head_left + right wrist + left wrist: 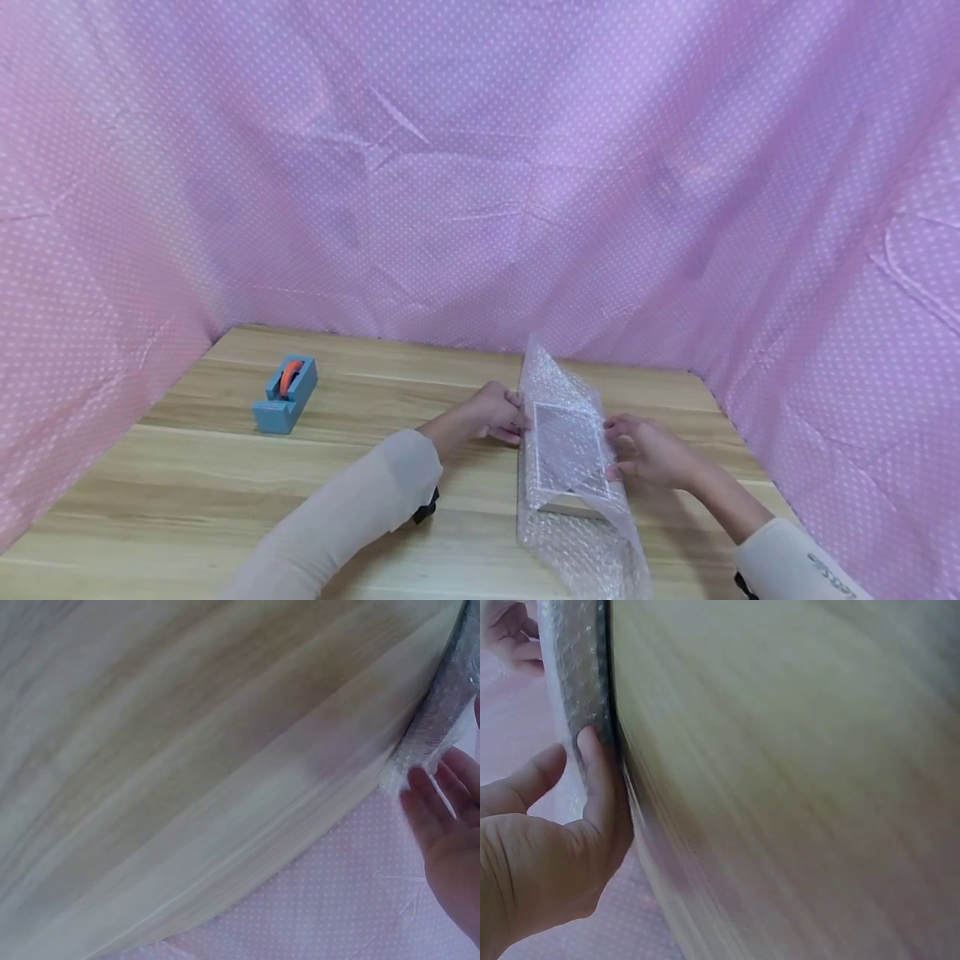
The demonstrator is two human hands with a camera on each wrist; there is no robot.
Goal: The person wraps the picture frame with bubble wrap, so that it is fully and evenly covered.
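A sheet of bubble wrap (577, 546) lies around a flat, rectangular frame-like object (572, 505), whose pale near edge shows at the open end. Through the plastic, a white border is visible; its exact kind cannot be told. At the left long side, my left hand (497, 412) touches the wrapped edge with its fingers, and in the left wrist view the thumb stands apart from the wrap. Opposite it, my right hand (652, 452) touches the right side of the wrap, fingers extended in the right wrist view. The wrap's far end sticks up in a point.
On the left of the wooden table (187, 492) stands a blue tape dispenser (286, 395) with an orange roll core. Pink dotted cloth (480, 183) hangs behind and along both sides of the table.
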